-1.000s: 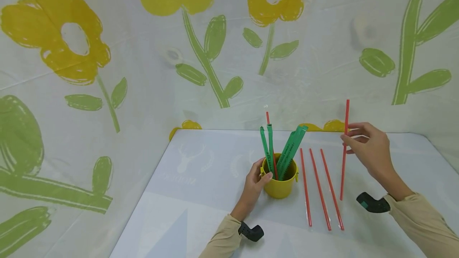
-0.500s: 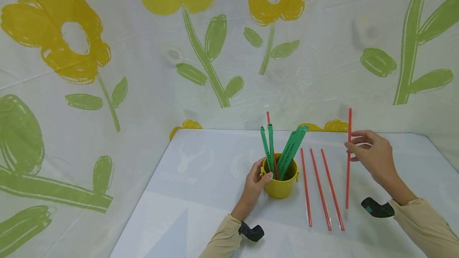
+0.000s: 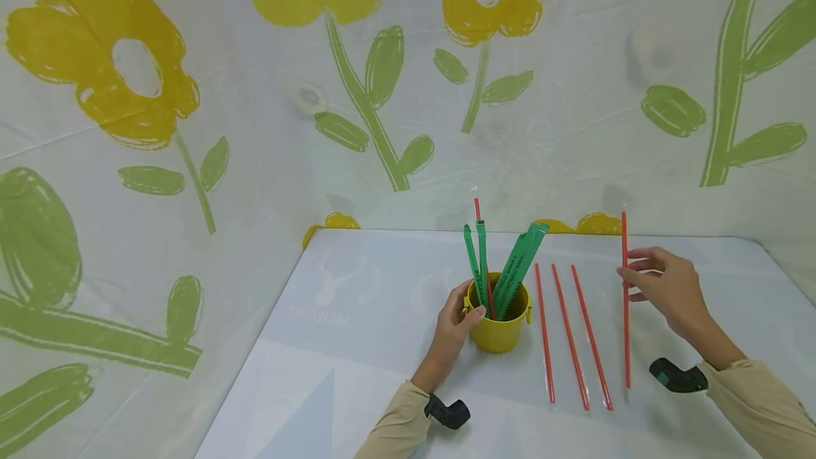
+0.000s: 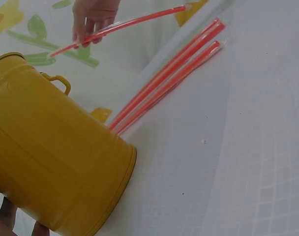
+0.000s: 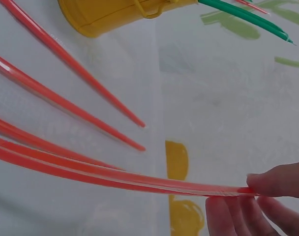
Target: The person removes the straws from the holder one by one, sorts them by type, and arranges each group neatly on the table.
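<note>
My left hand (image 3: 450,328) holds the side of a small yellow bucket (image 3: 499,338) with its thumb at the rim. Green paper-wrapped straws (image 3: 519,264) and a red straw (image 3: 477,210) stand in the bucket, their lower ends partly hidden. Off to the right, my right hand (image 3: 668,289) pinches another red straw (image 3: 627,349) in a clear sleeve, held nearly upright in the head view. Thumb and fingers meet near one end of that straw in the right wrist view. Between bucket and right hand lie three red wrapped straws (image 3: 570,337), roughly side by side.
A pale table (image 3: 306,374) with faint prints bears everything. Behind it hangs a white cloth (image 3: 574,161) printed with yellow flowers and green leaves. Each wrist wears a black camera mount, such as the right mount (image 3: 678,376).
My right hand has moved slightly right and down with its red straw, whose lower end now sits nearer the front of the table. The left hand and bucket have stayed put.
</note>
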